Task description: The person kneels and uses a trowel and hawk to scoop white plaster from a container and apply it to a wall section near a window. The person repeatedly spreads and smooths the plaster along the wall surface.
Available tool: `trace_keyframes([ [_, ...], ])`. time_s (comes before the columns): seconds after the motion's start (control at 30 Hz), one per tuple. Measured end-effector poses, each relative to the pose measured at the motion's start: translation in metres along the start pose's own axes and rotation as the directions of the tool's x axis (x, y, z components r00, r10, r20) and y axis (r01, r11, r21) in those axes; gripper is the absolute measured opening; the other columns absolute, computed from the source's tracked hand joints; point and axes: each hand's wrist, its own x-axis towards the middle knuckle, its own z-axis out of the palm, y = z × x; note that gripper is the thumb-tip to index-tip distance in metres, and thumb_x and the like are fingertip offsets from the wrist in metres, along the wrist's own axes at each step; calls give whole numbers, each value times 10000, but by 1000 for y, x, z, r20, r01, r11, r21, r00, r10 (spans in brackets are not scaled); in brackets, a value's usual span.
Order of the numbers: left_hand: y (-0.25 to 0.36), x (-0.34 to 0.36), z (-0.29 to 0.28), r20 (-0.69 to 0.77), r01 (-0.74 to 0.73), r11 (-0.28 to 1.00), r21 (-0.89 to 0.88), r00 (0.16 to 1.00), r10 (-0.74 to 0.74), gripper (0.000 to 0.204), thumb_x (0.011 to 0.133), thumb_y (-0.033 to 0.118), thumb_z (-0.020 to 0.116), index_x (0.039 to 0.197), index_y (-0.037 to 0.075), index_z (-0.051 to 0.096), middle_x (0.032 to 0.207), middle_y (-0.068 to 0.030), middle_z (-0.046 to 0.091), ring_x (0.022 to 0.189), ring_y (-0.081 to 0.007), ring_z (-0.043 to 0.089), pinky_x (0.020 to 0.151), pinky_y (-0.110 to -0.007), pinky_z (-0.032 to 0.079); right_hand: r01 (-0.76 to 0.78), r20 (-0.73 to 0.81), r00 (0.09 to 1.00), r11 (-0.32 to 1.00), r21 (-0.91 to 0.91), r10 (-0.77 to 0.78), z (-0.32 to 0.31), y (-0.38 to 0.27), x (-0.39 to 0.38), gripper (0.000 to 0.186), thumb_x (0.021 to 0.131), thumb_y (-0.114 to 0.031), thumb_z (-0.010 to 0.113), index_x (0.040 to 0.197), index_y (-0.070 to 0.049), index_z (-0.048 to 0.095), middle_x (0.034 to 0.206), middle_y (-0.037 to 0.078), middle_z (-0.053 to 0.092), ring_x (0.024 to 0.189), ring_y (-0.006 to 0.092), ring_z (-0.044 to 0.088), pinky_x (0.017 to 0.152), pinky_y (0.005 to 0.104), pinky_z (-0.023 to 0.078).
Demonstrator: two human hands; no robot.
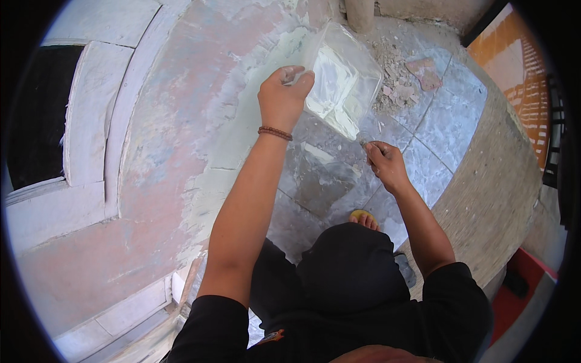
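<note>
Two legs in black trousers (348, 266): bent, nearest the viewer; a foot in a yellow sandal (357, 214) shows just beyond.
Right hand (388, 164): fingers pinched on a narrow greyish object (364, 143) at the container's near corner; its kind cannot be determined.
Left hand (283, 95): thumb and fingers clamped on the container's left edge; brown beaded bracelet (276, 132) at the wrist.
Clear, roughly rectangular plastic container (367, 78): tilted, between the hands and beside the wall; contact with the floor cannot be confirmed.
Smooth whitish paste (330, 75): inside the container, a fair quantity unused.
Pink, patchy plaster wall (166, 121): on the left, scuffed and discoloured.
Pale greenish-white coat (245, 124): covers the wall's lower band by the floor, with a ragged border.
Progress: judged partial; lower band coated, broad pink area apparently still to be covered.
Grey marbled floor tiles (445, 136): dusty and smeared.
Crumbled pinkish rubble (399, 88): loose beyond the container, uncollected.
Round beige post (360, 15): farthest, behind the rubble.
</note>
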Motion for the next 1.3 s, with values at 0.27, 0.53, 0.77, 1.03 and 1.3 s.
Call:
trace_keyframes([
  [0.27,-53,-22,18,61,151,975,-163,988,-143,401,869,230,719,1151,-50,666,1104,-146,694,994,-193,650,856,-314,517,-187,141,978,941,282,152,-16,5,-1,264,1000,-279,552,990,-34,650,672,-5,536,452,44,363,415,205,281],
  [0.53,-113,-62,64,257,488,747,-451,873,-415,425,920,242,669,1194,-81,626,1133,-128,669,989,-176,637,854,-304,508,-164,5,986,957,239,167,-64,14,-15,208,951,-239,591,987,-46,658,721,-13,547,505,78,424,462,241,327],
  [0.77,-142,-80,72,288,195,977,82,934,-210,457,877,305,675,1220,5,651,1096,-179,695,1012,-232,659,869,-337,517,-141,-52,984,919,369,172,-82,23,-24,237,982,-247,576,1074,-34,628,760,-5,546,531,78,433,474,237,343],
  [1.03,-206,-138,-76,39,413,615,672,809,-587,491,790,426,704,1012,-12,706,1003,-208,702,905,-314,674,827,-388,524,-153,1,985,875,459,172,-57,28,-18,309,1000,-280,536,1102,2,611,764,-5,543,510,55,395,436,203,305],
  [1.3,-234,-204,-39,32,862,458,217,463,-886,452,775,319,790,1027,-31,657,894,-103,672,818,-224,656,750,-377,525,-132,94,990,890,436,101,-20,36,-7,299,1037,-285,469,1080,-19,598,745,12,553,476,51,367,417,198,296],
])
